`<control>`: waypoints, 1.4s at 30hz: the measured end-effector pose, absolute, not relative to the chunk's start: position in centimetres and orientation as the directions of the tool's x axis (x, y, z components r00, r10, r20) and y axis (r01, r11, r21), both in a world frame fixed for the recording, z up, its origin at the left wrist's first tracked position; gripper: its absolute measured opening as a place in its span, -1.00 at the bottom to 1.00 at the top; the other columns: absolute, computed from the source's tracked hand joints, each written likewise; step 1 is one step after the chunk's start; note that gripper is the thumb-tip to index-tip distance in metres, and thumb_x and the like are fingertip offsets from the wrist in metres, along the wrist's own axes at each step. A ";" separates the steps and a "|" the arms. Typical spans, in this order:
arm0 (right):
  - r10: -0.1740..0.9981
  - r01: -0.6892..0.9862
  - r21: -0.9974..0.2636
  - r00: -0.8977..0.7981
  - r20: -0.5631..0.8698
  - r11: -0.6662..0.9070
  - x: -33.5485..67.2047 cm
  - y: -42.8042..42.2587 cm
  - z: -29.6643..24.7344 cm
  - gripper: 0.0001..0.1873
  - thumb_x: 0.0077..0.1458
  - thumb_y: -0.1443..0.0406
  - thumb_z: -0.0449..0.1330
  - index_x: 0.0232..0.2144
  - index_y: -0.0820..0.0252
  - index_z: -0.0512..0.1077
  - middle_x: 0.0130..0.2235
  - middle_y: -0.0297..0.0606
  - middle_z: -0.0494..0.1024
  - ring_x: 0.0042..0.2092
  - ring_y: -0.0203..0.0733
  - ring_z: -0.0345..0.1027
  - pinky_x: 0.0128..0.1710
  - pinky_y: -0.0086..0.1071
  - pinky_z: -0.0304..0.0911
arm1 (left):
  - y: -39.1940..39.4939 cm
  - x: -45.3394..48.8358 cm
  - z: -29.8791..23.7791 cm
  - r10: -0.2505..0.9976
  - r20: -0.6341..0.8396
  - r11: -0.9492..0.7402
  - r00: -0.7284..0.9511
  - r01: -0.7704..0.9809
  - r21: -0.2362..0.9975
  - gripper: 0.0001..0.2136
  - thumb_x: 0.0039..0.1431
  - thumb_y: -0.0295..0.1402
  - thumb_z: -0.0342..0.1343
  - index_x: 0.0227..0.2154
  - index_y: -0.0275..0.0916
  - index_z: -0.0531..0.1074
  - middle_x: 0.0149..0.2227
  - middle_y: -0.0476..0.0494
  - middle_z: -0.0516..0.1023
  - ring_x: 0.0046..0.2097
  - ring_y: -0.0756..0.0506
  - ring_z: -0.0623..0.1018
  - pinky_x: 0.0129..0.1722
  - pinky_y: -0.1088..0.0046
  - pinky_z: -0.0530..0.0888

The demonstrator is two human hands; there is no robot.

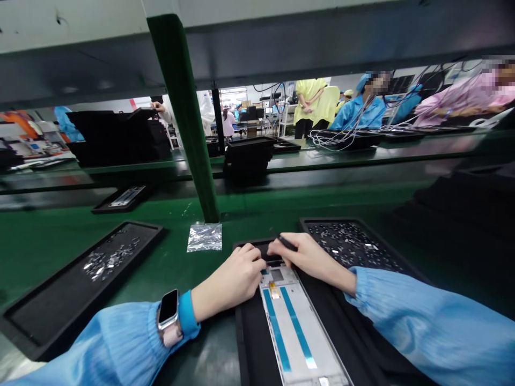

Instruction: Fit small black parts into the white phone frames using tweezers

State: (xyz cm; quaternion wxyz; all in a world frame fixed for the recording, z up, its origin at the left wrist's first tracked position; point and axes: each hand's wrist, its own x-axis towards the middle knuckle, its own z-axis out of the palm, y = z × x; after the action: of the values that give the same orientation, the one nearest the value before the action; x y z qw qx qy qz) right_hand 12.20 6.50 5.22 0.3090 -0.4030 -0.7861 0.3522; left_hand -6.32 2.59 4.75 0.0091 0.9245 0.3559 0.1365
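A long white phone frame (300,332) with two blue strips lies in a black tray (249,343) in front of me. My left hand (233,279) rests curled at the frame's far left corner, its fingertips pressed together on the top edge. My right hand (306,254) sits at the far right corner, pinching a thin black tool (286,243) like tweezers, its tip pointing left over the frame's top end. What lies under the fingertips is hidden. A smartwatch (169,311) is on my left wrist.
A black tray (80,284) with several small shiny parts lies at the left, another tray of small parts (350,244) at the right. A small clear bag (204,237) lies by the green post (189,123). Stacked black trays (247,155) and other people stand beyond the shelf.
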 end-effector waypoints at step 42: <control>0.713 0.353 -0.641 -0.517 0.474 0.682 10.9 5.4 4.3 -0.83 0.12 0.32 0.03 -0.49 0.22 0.31 -0.43 -0.26 0.43 -0.38 -0.24 0.35 -0.34 -0.41 0.24 | 3.8 -7.0 3.3 0.752 0.436 -0.659 0.495 0.526 0.539 -0.77 0.03 -0.61 -0.11 -0.46 -0.28 0.44 -0.38 -0.10 0.43 -0.28 -0.05 0.42 -0.26 0.45 0.39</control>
State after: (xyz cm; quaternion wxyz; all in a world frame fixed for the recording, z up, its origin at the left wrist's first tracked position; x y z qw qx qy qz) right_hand 10.87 5.44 4.30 0.3746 -0.3184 -0.8370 0.2403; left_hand -7.00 3.80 3.29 0.1699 0.8477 0.3767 0.3327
